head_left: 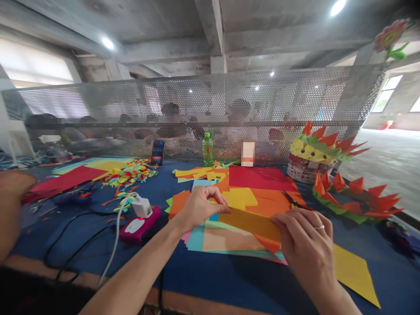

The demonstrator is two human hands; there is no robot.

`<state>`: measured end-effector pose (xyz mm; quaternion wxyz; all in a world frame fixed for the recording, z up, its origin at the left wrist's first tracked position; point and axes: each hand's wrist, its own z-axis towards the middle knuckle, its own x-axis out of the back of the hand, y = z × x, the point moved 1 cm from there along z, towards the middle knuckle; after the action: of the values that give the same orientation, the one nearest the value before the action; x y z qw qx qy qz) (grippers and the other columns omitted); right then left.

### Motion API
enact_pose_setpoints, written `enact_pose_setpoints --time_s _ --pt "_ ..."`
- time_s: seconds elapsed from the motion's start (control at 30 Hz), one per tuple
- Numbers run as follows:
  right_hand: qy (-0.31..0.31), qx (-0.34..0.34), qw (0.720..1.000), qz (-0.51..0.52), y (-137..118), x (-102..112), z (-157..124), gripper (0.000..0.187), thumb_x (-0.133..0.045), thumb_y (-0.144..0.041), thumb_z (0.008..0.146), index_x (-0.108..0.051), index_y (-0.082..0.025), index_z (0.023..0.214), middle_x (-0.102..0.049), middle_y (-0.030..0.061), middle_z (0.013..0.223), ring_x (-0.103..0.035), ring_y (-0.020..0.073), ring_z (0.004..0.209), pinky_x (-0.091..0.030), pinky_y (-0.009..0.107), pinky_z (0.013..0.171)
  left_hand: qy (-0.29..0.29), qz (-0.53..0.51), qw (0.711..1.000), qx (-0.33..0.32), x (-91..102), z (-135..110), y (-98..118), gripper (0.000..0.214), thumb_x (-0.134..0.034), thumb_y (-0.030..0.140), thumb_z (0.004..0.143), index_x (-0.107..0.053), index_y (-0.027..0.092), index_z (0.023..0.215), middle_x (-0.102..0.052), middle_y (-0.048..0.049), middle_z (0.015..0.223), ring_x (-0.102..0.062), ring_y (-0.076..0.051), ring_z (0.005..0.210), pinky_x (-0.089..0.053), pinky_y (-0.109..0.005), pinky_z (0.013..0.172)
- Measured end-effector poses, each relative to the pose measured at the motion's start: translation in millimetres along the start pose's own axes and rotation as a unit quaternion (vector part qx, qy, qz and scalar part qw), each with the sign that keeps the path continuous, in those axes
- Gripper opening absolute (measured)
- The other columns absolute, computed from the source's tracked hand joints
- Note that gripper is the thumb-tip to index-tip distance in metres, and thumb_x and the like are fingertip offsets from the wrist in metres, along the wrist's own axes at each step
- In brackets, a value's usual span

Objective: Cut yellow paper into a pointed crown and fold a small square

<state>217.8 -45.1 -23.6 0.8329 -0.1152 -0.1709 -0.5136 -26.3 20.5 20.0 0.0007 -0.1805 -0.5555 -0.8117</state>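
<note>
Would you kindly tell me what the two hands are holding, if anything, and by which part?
A piece of yellow-orange paper: the left hand pinches it near one end, the right hand near the other.

You can read no words, numbers or brand names anywhere in view. On the green bottle [207,151] ahead of you, the reddish marks are too small to make out, and the pale upright object [248,153] and the dark upright object [158,149] are blurred into blocks that hide any print from you. The white patch [134,225] on your magenta power strip [149,223] gives you nothing legible.
</note>
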Motion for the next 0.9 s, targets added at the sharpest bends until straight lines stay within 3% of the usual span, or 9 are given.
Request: enact_pose_setpoints --time_s 0.47,0.57,0.73,0.9 --pt "0.016 -0.005 1.000 0.005 1.2 1.5 0.5 0.010 -0.062 -0.014 0.090 -0.066 -0.022 0.085 -0.070 0.0017 0.078 -0.062 0.0202 0.083 -0.039 0.040 0.087 -0.013 -0.043 0.999 -0.030 3.4 2.6 -9.3 0.008 -0.077 0.019 0.070 -0.069 0.016 0.069 -0.073 -0.0050 0.080 -0.068 -0.017 0.079 -0.053 -0.029 0.074" --pt "0.021 -0.003 1.000 0.008 1.0 2.7 0.6 0.010 -0.063 -0.013 0.089 -0.066 -0.022 0.087 -0.070 0.0009 0.077 -0.063 0.0203 0.083 -0.039 0.040 0.087 -0.028 -0.018 0.998 -0.054 3.6 1.6 -5.4 0.007 -0.075 0.019 0.074 -0.070 0.016 0.077 -0.073 -0.0052 0.086 -0.067 -0.017 0.084 -0.052 -0.029 0.078" --pt "0.015 0.007 1.000 0.018 -5.4 2.3 0.6 0.010 -0.061 -0.013 0.090 -0.066 -0.021 0.089 -0.071 0.0011 0.077 -0.063 0.0201 0.084 -0.038 0.041 0.088 -0.090 0.064 0.987 -0.114 -3.0 -4.8 5.0 0.030 -0.081 0.027 0.073 -0.071 0.020 0.101 -0.072 -0.0034 0.103 -0.064 -0.017 0.097 -0.046 -0.029 0.092" --pt "-0.015 0.015 0.999 0.038 -13.0 -1.9 -3.0 0.015 -0.058 -0.011 0.091 -0.067 -0.023 0.090 -0.072 0.0001 0.082 -0.063 0.0195 0.088 -0.037 0.040 0.091 -0.098 0.109 0.979 -0.145 -16.7 -10.0 8.2 0.022 -0.078 0.032 0.077 -0.075 0.020 0.096 -0.074 -0.0035 0.095 -0.065 -0.016 0.089 -0.047 -0.028 0.086"
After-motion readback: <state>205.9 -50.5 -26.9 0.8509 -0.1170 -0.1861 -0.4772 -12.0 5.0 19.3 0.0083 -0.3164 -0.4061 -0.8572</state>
